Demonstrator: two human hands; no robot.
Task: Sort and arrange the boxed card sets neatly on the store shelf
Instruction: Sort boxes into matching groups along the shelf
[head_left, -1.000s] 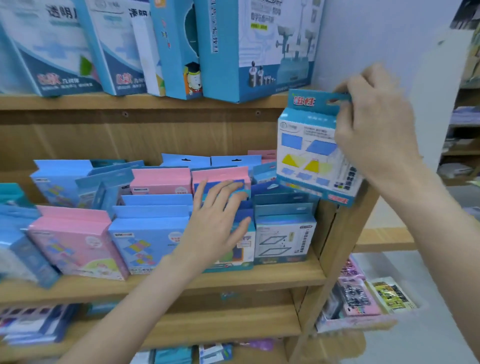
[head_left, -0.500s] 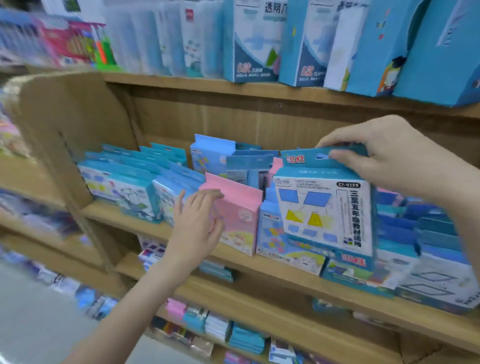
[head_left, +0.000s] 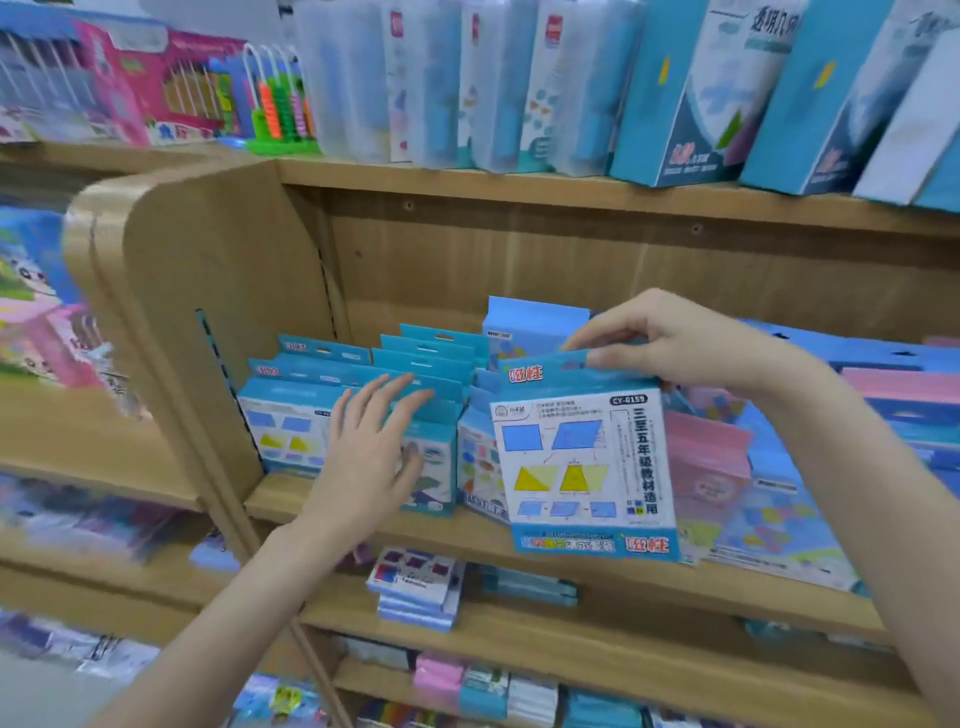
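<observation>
Shelving of pale wood (head_left: 519, 540) fills your view, its middle board carrying rows of boxed card sets. Past your right fingertips, deeper on that board, a tall blue box (head_left: 530, 325) stands upright against the back panel, and under your right wrist sit pink-topped card boxes (head_left: 711, 467), tilted back. Just under and beyond your left fingers stands a row of teal-blue hang-tab card boxes (head_left: 291, 415), packed one behind another at the shelf's left end. Your right hand (head_left: 691, 345) pinches the teal hang tab of a white-fronted card box printed with blue and yellow shapes (head_left: 587, 462); thumb in front, fingers curled behind the tab, so the box hangs upright below your fingers, in front of the shelf's edge and just beside the teal row. Your left hand (head_left: 369, 457) is spread, fingers straight and slightly apart, lying against the fronts of that row and gripping nothing.
</observation>
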